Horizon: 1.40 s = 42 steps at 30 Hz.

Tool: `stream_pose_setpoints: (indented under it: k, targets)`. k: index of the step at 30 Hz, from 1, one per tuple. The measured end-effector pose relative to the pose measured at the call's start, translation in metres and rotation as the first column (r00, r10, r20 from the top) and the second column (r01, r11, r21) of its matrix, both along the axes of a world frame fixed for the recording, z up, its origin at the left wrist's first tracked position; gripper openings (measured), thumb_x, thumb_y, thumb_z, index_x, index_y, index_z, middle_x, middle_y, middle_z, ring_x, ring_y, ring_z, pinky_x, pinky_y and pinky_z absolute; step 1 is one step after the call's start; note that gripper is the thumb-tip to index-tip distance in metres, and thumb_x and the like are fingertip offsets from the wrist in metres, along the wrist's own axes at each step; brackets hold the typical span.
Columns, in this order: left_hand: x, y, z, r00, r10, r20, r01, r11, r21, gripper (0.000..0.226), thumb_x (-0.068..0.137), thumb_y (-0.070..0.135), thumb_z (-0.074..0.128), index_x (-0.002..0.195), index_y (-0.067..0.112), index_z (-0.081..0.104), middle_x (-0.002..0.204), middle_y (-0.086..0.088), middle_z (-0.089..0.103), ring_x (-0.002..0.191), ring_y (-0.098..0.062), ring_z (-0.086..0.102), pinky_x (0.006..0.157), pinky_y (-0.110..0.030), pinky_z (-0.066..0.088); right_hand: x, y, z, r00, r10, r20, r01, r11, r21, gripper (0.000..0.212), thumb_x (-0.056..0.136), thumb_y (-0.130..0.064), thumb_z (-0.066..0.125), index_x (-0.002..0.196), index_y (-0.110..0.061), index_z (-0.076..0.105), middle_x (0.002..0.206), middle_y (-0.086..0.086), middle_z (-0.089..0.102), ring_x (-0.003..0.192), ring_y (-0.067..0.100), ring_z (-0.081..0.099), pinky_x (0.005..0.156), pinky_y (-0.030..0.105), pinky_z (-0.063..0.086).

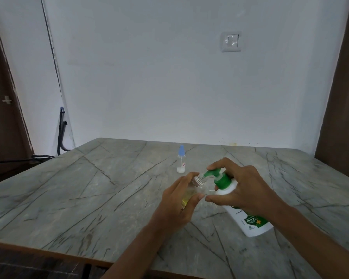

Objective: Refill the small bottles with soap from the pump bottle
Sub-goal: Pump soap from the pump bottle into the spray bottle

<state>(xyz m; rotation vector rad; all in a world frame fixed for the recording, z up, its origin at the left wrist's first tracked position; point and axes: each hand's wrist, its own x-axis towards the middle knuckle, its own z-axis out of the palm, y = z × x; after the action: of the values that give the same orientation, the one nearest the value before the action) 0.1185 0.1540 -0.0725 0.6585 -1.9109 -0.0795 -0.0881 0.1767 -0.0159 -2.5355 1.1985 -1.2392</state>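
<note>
The pump bottle label reads "99.99%" (smaller print around it is illegible).

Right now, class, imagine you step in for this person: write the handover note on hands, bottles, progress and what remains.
Left hand holds the uncapped small bottle, partly filled with yellowish liquid.
Right hand grips the pump bottle, tilted, nozzle at that bottle's mouth, forefinger on the pump head.
Blue-capped bottle stands behind on the table, nearly empty.
To do: finish this fill, cap it (cap unseen), then fill the other.
</note>
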Motion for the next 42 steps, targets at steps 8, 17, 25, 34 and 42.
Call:
stream_pose_setpoints:
  k: [8, 17, 25, 34, 42]
  targets:
    - [-0.0017, 0.0010, 0.0030, 0.999, 0.001, -0.054, -0.002, 1.000, -0.014, 0.042, 0.093, 0.027, 0.059, 0.131, 0.025, 0.041, 0.116, 0.012, 0.054, 0.105, 0.011, 0.053, 0.085, -0.006, 0.044, 0.0003, 0.0024, -0.0004, 0.997, -0.030, -0.078, 0.028, 0.999, -0.023, 0.081, 0.061, -0.058, 0.084, 0.128, -0.057, 0.037, 0.088, -0.016, 0.070, 0.074, 0.006, 0.067, 0.068, 0.024, 0.056]
    - [-0.0005, -0.0013, -0.0004, 0.999, -0.006, -0.041, 0.006, 1.000, -0.002, 0.042, 0.094, 0.031, 0.057, 0.132, 0.016, 0.045, 0.116, 0.008, 0.056, 0.103, 0.001, 0.058, 0.083, -0.011, 0.048, 0.0006, 0.0022, -0.0010, 0.996, -0.035, -0.081, 0.034, 0.999, -0.014, 0.074, 0.062, -0.059, 0.082, 0.123, -0.052, 0.041, 0.091, -0.013, 0.072, 0.076, 0.004, 0.068, 0.069, 0.026, 0.057]
    - [-0.0002, 0.0001, 0.0011, 0.999, -0.010, -0.032, 0.009, 1.000, -0.010, 0.041, 0.094, 0.027, 0.057, 0.131, 0.013, 0.046, 0.114, 0.007, 0.056, 0.103, 0.009, 0.055, 0.084, -0.007, 0.045, 0.0018, 0.0016, 0.0013, 0.999, -0.023, -0.034, 0.022, 1.000, -0.002, 0.066, 0.061, -0.048, 0.089, 0.114, -0.051, 0.050, 0.080, -0.008, 0.071, 0.063, 0.006, 0.067, 0.052, 0.024, 0.057]
    - [-0.0009, 0.0012, 0.0012, 1.000, -0.013, -0.002, 0.013, 1.000, -0.004, 0.040, 0.094, 0.028, 0.056, 0.129, 0.010, 0.049, 0.114, 0.009, 0.055, 0.103, 0.012, 0.053, 0.084, -0.005, 0.043, 0.0022, 0.0024, 0.0019, 1.000, -0.018, -0.017, 0.018, 1.000, 0.001, 0.061, 0.058, -0.054, 0.087, 0.107, -0.052, 0.050, 0.083, -0.022, 0.068, 0.076, -0.002, 0.068, 0.060, 0.012, 0.054]
    - [-0.0008, -0.0003, 0.0016, 0.999, -0.018, -0.049, 0.017, 1.000, -0.016, 0.039, 0.094, 0.025, 0.058, 0.130, 0.017, 0.047, 0.113, 0.009, 0.058, 0.102, 0.003, 0.058, 0.085, -0.011, 0.046, 0.0008, 0.0026, -0.0003, 0.996, -0.033, -0.081, 0.032, 0.999, -0.016, 0.083, 0.061, -0.057, 0.084, 0.127, -0.059, 0.035, 0.085, -0.011, 0.071, 0.072, 0.007, 0.067, 0.068, 0.024, 0.056]
